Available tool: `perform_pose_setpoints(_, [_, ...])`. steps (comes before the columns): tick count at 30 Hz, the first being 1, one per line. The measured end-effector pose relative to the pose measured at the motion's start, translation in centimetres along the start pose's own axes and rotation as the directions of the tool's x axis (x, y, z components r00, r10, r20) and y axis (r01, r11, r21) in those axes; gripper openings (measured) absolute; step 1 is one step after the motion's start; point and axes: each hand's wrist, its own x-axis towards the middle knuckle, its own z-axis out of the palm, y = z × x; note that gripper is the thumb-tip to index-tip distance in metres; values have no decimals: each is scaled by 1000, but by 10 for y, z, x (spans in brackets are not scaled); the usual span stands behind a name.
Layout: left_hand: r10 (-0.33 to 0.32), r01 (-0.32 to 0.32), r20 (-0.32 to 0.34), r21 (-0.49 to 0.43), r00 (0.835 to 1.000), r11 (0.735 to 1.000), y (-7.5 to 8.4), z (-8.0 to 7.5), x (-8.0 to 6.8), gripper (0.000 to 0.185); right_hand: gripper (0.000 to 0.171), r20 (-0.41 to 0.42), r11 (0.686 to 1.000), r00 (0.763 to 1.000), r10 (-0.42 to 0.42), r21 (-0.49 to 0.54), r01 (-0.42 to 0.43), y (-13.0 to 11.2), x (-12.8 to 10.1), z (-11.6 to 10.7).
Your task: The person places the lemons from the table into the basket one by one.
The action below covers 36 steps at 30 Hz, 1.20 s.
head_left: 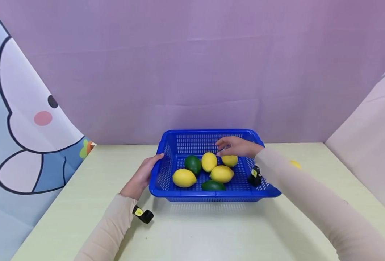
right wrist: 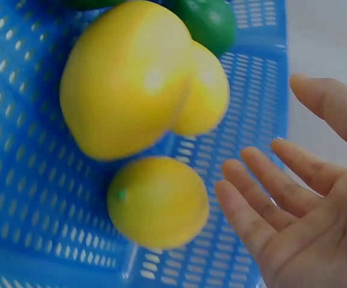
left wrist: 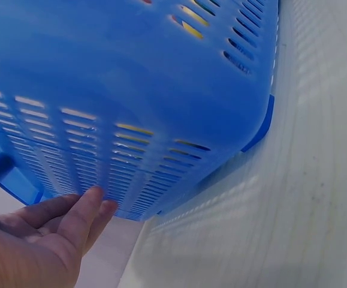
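Observation:
A blue plastic basket [head_left: 216, 197] with slotted walls stands on the table and holds several yellow lemons [head_left: 184, 178] and two dark green fruits [head_left: 193, 165], too plain to name surely. My left hand [head_left: 144, 174] grips the basket's left rim, thumb on top. In the left wrist view, the fingers of the left hand [left wrist: 59, 231] touch the outer wall. Over the basket's right half hovers my right hand [head_left: 236, 146], holding nothing. Its fingers are spread and fairly straight in the right wrist view, just beside a lemon [right wrist: 158, 203] on the basket floor.
Another yellow object [head_left: 295, 164] lies on the table right of the basket, partly behind the right sleeve. A purple cloth backdrop [head_left: 192, 72] rises behind the table [head_left: 192, 232]. Printed cloth [head_left: 26, 116] hangs at the left.

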Motion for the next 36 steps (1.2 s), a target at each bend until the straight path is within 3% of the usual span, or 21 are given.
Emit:
perform_pose_setpoints(10, [9, -9, -1, 15, 1000, 1000, 0, 2, 0, 59, 49, -77, 993, 995, -70, 88, 77, 15, -34, -38])
perform_pose_setpoints(16, [25, -25, 15, -2, 1000, 1000, 0, 0, 0, 60, 54, -128, 986, 989, -79, 136, 96, 25, -48, -55])
perform_pose_setpoints(23, [10, -10, 4, 18, 1000, 1000, 0, 2, 1, 60, 62, -156, 989, 985, -68, 120, 88, 44, -71, -71])
perform_pose_setpoints(36, [-19, 19, -27, 8, 999, 1000, 1, 1, 0, 60, 53, -218, 990, 975, -29, 130, 59, 93, -113, -91])
